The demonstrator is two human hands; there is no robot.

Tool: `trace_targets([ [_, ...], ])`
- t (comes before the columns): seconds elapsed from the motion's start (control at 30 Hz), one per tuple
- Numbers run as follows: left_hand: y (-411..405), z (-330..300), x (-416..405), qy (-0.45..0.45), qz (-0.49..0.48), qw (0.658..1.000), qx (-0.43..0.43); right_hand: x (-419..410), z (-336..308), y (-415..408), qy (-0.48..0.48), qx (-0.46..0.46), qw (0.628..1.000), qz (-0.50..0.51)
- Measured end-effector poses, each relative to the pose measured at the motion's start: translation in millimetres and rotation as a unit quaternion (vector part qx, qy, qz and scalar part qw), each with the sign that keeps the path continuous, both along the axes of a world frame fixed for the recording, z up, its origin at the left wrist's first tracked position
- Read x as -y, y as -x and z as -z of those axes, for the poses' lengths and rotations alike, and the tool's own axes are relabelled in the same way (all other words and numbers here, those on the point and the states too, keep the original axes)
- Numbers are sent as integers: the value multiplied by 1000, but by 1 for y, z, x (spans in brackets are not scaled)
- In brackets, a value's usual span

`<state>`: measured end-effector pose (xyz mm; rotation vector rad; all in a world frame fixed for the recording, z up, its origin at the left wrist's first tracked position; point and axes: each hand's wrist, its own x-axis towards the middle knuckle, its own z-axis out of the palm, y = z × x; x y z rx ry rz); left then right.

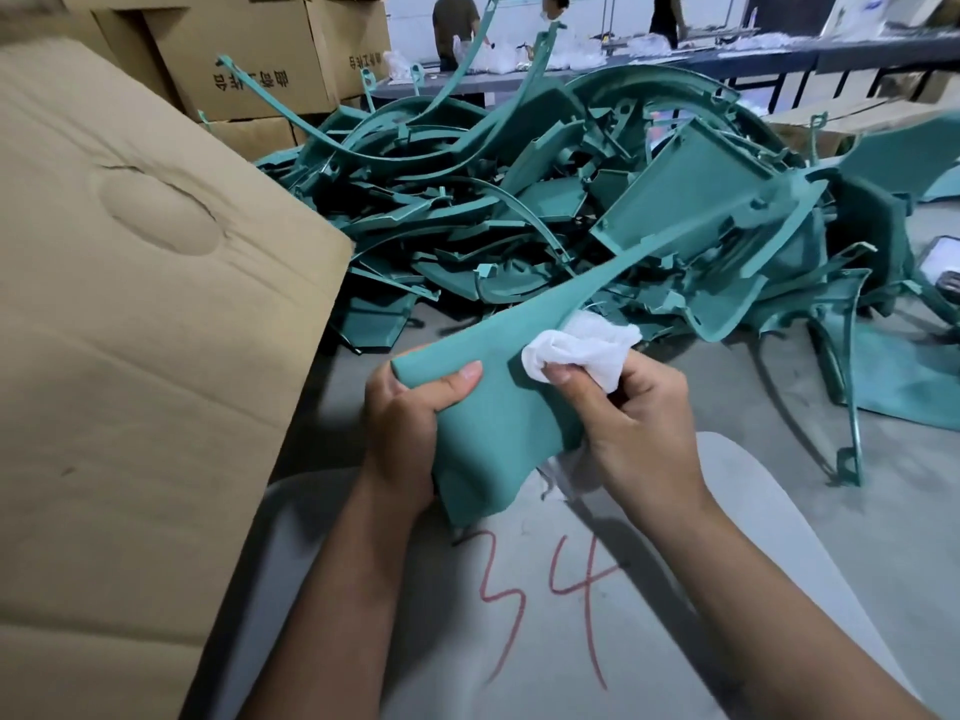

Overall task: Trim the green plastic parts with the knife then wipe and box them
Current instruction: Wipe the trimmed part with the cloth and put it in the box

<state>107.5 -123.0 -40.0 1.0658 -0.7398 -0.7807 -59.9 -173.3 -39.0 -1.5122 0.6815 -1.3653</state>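
A long green plastic panel (498, 423) is held up at the centre of the head view, its narrow end reaching up and to the right. My left hand (410, 407) grips the panel's lower left edge, thumb on its face. My right hand (639, 413) pinches a bunched white cloth (582, 345) and presses it against the panel's right edge. No knife is visible.
A large heap of green plastic parts (571, 200) lies on the floor ahead. A tall cardboard box (130, 330) stands at my left, more boxes (249, 59) behind it. A grey surface marked "34" (545, 589) sits below my hands. People stand at a far table (675, 59).
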Motion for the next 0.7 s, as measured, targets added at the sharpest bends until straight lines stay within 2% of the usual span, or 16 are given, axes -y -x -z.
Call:
trace_targets([
  [0.2,9,4,4,-10,-18,996,-81,-3,7,-4,59,27,996,61],
  [0.33,4,0,6,-7,-45,990,-136,0,12,-4,-43,132,982,131],
  [0.4,-5,-1,7,-3,-77,987,-139,3,12,0,-48,144,976,154],
  [0.47,-9,-2,7,-7,-101,987,-129,3,12,2,-31,110,985,127],
  [0.57,-5,0,7,-5,-85,990,-116,-9,12,-12,-36,51,998,6],
  [0.6,-4,1,6,-1,-78,991,-109,-11,12,-17,-73,84,993,-32],
  [0.67,-5,3,6,8,-80,992,-95,-13,8,-20,-193,207,953,-106],
  [0.7,-6,3,6,14,-83,993,-86,-11,7,-19,-235,236,935,-122],
])
